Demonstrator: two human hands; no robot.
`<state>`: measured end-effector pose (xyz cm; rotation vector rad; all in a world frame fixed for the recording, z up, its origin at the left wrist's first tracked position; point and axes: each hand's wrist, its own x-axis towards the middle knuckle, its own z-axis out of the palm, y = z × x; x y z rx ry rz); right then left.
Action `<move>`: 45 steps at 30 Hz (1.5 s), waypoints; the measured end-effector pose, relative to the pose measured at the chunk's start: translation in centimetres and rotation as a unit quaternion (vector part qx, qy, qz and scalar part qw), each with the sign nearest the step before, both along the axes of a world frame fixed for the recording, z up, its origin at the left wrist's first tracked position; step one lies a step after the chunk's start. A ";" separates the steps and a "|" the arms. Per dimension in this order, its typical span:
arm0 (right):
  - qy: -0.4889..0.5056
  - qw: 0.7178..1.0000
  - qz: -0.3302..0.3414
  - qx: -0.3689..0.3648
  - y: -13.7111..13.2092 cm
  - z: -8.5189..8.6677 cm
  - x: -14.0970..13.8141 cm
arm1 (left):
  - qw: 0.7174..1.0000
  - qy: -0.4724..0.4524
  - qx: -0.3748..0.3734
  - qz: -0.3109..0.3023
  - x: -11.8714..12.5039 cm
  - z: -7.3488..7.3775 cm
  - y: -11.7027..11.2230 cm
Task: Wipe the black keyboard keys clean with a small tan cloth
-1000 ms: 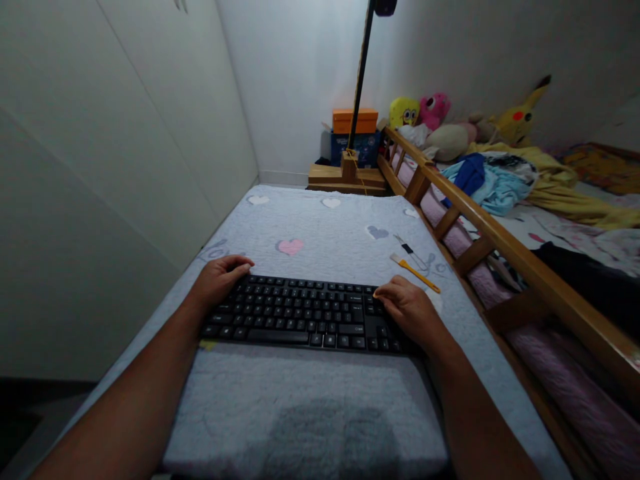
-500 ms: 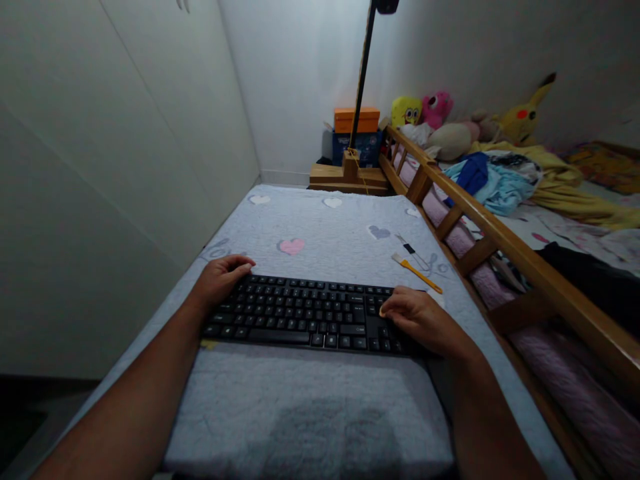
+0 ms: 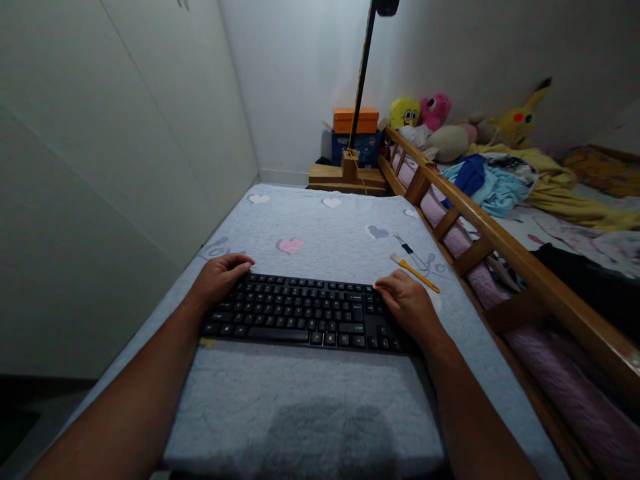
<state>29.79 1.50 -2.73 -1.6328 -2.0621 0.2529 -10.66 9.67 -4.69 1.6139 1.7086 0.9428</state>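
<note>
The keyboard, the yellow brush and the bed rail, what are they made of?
Keyboard: probably hard plastic, dull black, judging by its evenly coloured moulded keys.
Yellow brush: the handle looks like smooth plastic, one solid bright colour, though painted wood is possible; the pale bristles are too small to tell.
Bed rail: likely varnished wood, warm brown with shiny highlights.

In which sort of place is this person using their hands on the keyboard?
Probably a bedroom in a home. Behind a wooden rail is what looks like a bed, with plush toys and a rumpled yellow blanket on it.
</note>
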 end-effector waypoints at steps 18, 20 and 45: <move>0.016 0.987 0.102 -0.121 -1.6 2.4 1.1 | 1.000 -0.011 0.005 -0.007 -0.3 -0.4 0.1; 0.023 0.983 0.120 -0.140 -1.8 2.8 1.2 | 1.000 -0.010 0.002 -0.009 -0.4 -0.4 0.1; 0.017 1.000 -0.005 -0.025 -0.4 0.3 1.9 | 1.000 -0.009 0.003 -0.007 -0.1 -0.1 -0.1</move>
